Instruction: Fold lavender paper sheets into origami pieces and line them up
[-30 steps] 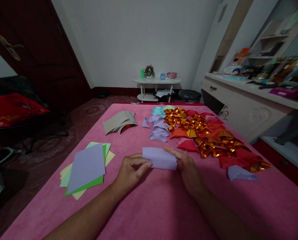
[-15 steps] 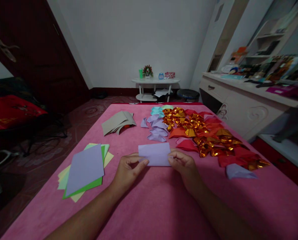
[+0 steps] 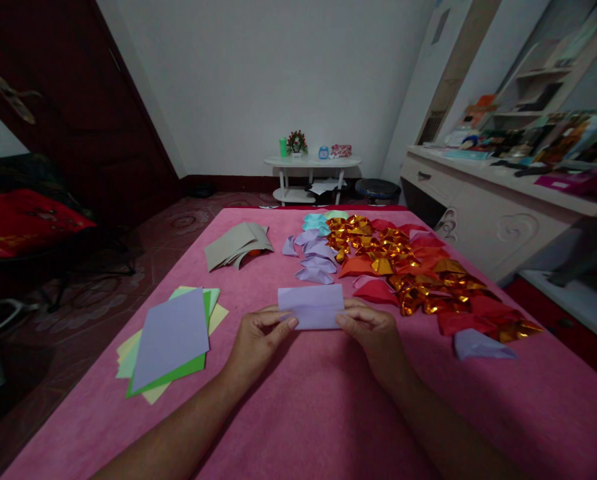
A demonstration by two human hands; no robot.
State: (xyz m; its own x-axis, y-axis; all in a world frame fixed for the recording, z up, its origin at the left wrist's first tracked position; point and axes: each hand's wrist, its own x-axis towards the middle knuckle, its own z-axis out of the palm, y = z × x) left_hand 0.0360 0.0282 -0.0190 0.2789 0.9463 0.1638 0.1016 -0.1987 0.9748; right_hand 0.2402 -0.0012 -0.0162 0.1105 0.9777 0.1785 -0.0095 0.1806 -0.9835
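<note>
Between my hands is a folded sheet of lavender paper (image 3: 312, 303), with a crease running across it and its long side facing me. My left hand (image 3: 263, 333) pinches its left end, thumb on top and fingers behind. At the right end my right hand (image 3: 371, 330) grips it the same way, the thumb near the lower corner. Beyond the sheet lie several folded lavender paper pieces (image 3: 317, 261). On the left rests a fanned stack of coloured paper (image 3: 173, 340), lavender on top, with green and yellow edges showing.
Shiny gold folded pieces (image 3: 351, 233) and red ones (image 3: 375, 291) cover the right of the pink tabletop (image 3: 288, 413). A lone lavender piece (image 3: 481, 345) lies nearer. Grey sheets (image 3: 238, 245) are stacked at the far left. A white cabinet (image 3: 488, 213) stands to the right.
My right hand has shifted slightly, and more of its fingers show behind the sheet's right end. The lavender sheet is tilted a little differently, and its crosswise crease shows more.
</note>
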